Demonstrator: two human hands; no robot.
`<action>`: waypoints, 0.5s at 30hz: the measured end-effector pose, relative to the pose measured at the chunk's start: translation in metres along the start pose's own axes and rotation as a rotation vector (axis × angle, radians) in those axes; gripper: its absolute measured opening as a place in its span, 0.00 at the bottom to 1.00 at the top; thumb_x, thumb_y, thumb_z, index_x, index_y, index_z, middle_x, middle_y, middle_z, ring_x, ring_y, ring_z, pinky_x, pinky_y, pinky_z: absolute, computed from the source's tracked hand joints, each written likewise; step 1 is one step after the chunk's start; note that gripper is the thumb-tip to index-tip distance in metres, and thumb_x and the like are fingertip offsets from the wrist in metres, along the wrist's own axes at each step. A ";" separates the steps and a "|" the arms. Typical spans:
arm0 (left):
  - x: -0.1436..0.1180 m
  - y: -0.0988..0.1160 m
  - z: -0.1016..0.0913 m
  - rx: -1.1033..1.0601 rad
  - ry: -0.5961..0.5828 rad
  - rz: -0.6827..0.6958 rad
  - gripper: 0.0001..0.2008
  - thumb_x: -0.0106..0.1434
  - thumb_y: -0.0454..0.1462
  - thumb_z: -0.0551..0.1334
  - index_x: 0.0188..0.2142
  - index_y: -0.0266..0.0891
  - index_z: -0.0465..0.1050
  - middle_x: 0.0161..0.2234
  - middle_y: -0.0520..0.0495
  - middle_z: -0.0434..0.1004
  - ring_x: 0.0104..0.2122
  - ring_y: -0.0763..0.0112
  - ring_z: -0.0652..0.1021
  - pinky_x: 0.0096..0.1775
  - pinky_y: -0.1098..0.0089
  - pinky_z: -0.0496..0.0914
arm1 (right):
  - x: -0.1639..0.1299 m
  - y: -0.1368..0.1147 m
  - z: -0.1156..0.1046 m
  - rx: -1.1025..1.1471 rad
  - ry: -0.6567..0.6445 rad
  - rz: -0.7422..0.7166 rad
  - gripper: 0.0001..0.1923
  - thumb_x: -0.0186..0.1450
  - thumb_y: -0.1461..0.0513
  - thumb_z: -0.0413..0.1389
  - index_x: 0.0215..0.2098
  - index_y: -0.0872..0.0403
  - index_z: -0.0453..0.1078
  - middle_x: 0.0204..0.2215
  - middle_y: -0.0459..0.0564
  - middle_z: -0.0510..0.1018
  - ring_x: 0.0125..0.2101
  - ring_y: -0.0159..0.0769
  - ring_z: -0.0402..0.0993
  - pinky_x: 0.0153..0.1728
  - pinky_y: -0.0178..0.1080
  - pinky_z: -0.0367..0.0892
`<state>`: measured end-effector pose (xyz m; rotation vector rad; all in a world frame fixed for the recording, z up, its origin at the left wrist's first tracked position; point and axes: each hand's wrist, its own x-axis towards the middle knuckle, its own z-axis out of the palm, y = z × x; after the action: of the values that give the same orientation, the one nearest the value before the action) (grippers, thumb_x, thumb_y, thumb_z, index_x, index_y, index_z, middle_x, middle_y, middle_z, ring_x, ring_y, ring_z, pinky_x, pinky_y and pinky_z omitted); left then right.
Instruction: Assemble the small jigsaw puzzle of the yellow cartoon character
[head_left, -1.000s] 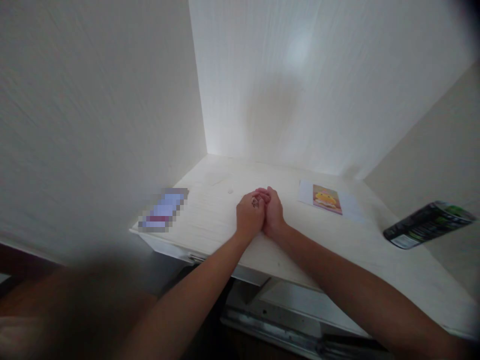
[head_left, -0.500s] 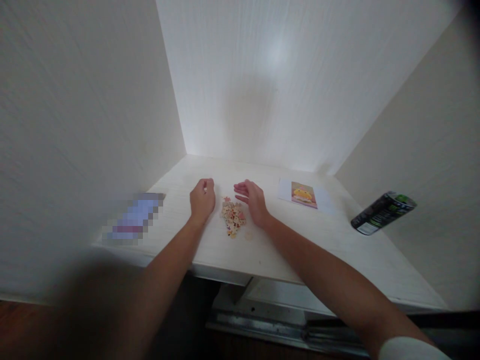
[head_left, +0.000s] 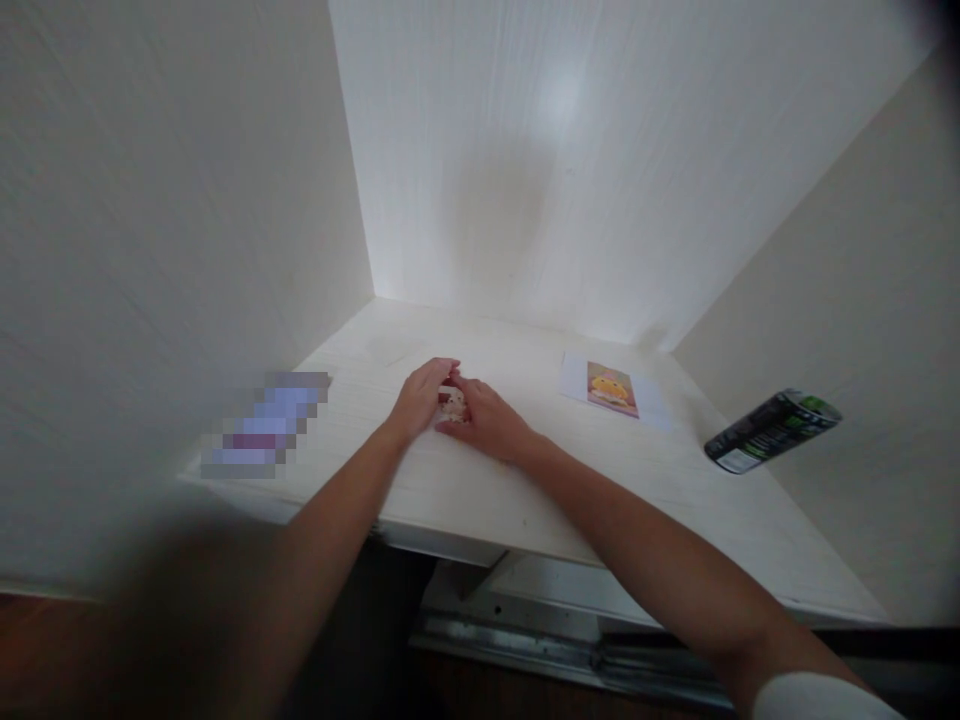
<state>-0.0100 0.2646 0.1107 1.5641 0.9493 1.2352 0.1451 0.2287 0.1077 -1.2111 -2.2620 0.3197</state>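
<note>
A small heap of jigsaw puzzle pieces (head_left: 454, 406) shows in the gap between my two hands on the white tabletop. My left hand (head_left: 421, 397) curves round the heap's left and far side. From the right, my right hand (head_left: 491, 420) wraps round it, its thumb on the near side and its fingertips meeting the left hand's at the far side. Both hands are closed about the pieces, and most of the heap is hidden by them.
A paper sheet with a printed picture (head_left: 613, 389) lies flat to the right. Farther right stands a black and green can (head_left: 772, 432). On the left is a pixelated flat object (head_left: 266, 425). Pale walls (head_left: 480, 150) enclose the white tabletop (head_left: 450, 490).
My hands have come together from either side of the heap and now encircle it. The right hand has moved left and its fingers have curled in. The pieces are now mostly covered.
</note>
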 end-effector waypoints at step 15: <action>0.004 -0.019 -0.003 0.261 0.086 0.091 0.18 0.65 0.42 0.52 0.49 0.38 0.72 0.47 0.42 0.76 0.47 0.62 0.75 0.51 0.59 0.70 | 0.005 0.006 -0.011 -0.026 0.201 0.154 0.13 0.67 0.58 0.51 0.38 0.54 0.76 0.35 0.51 0.80 0.36 0.36 0.74 0.40 0.37 0.64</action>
<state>-0.0127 0.2747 0.0940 1.7850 1.1425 1.2911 0.1531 0.2362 0.1155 -1.3705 -2.0124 0.2162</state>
